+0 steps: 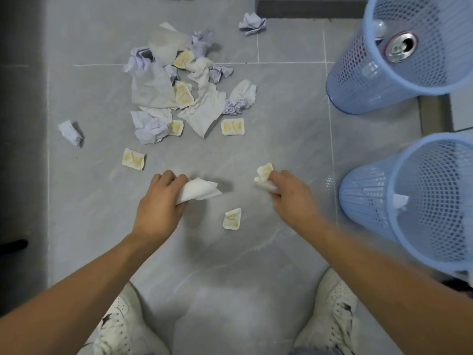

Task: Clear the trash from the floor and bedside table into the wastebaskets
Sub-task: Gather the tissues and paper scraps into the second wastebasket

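Observation:
My left hand (160,201) is shut on a white tissue (202,190) low over the grey tiled floor. My right hand (289,194) is shut on a yellow-stained paper scrap (265,172) and a bit of white tissue. Between the hands a stained scrap (232,219) lies on the floor. Further out sits a heap of crumpled tissues and lilac paper (179,90), with loose stained scraps (232,126) (133,158) around it. Two blue mesh wastebaskets stand at the right: the near one (399,201) holds white paper, the far one (419,90) holds a drink can (400,47).
A crumpled lilac ball (70,133) lies apart at the left, another (252,24) at the top by a dark furniture base (307,7). A dark strip (20,124) runs along the left edge. My white sneakers (120,324) (330,313) stand at the bottom.

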